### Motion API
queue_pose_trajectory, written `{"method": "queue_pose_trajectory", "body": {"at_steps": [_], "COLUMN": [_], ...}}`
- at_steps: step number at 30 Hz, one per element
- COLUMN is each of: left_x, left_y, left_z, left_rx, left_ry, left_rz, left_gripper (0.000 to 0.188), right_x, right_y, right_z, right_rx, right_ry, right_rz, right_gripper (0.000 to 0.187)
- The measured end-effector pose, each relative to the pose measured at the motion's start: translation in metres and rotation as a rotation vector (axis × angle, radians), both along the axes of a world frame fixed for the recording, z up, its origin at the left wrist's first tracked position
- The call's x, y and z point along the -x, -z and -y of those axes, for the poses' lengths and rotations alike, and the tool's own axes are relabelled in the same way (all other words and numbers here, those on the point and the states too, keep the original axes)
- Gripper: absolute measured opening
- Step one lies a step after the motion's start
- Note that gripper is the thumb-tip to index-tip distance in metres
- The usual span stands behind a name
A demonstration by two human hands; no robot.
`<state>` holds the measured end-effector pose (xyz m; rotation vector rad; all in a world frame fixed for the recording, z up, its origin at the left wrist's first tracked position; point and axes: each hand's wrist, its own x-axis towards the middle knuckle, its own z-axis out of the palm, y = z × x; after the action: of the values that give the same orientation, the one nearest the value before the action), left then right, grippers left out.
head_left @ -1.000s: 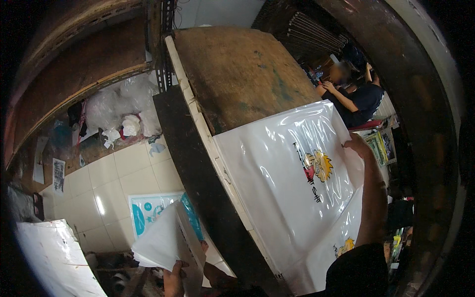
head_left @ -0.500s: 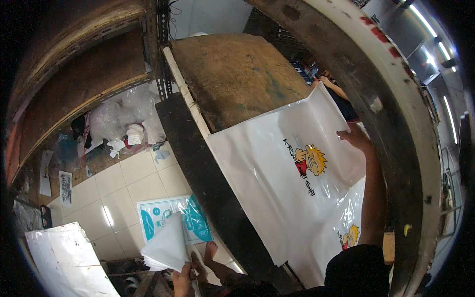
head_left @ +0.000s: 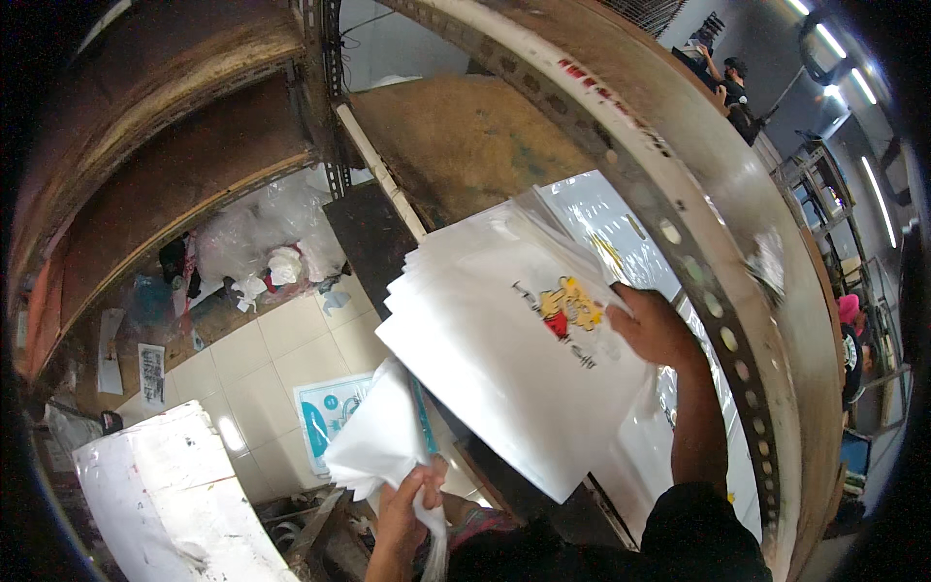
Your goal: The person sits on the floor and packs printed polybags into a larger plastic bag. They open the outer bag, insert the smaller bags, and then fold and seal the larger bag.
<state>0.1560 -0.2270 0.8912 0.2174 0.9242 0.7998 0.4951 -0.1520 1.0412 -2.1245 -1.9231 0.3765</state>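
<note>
My right hand [head_left: 655,328] grips the right edge of a fanned stack of white plastic sheets [head_left: 465,330]. The top one bears a cartoon figure with yellow hair and red clothing, plus dark lettering. This stack is raised and tilted over the bench, its layered edges facing left. Lower down, my left hand [head_left: 412,500] is closed round a gathered bundle of white plastic sheets [head_left: 380,427], which flares out above the fingers. Beneath the printed stack, more glossy sheeting [head_left: 606,218] lies on the bench, partly hidden.
A stained brown board [head_left: 465,136] and a dark plank [head_left: 364,238] lie beyond and left. A metal beam [head_left: 669,199] arches across the right. White boards [head_left: 184,485] stand at lower left; a blue-and-white package [head_left: 325,412] rests on the floor. People [head_left: 732,87] are in the background.
My right hand has come left and nearer, now with a fanned stack raised instead of a broad spread sheet. Another person's hands at the far corner no longer show. My view has shifted.
</note>
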Motion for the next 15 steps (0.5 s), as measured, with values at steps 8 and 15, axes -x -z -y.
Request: {"method": "queue_pose_trajectory", "body": {"at_steps": [8, 15], "left_x": [0.011, 0.032], "left_y": [-0.055, -0.1], "left_z": [0.02, 0.053], "left_rx": [-0.211, -0.238], "left_ry": [-0.074, -0.235], "left_rz": [0.224, 0.118], "left_gripper": [0.023, 0.039], "right_x": [0.144, 0.213], "right_y": [-0.04, -0.075], "right_z": [0.072, 0.098], "right_rx": [0.207, 0.399], "right_ry": [-0.119, -0.608], "right_rz": [-0.538, -0.723], "right_gripper": [0.026, 0.027]}}
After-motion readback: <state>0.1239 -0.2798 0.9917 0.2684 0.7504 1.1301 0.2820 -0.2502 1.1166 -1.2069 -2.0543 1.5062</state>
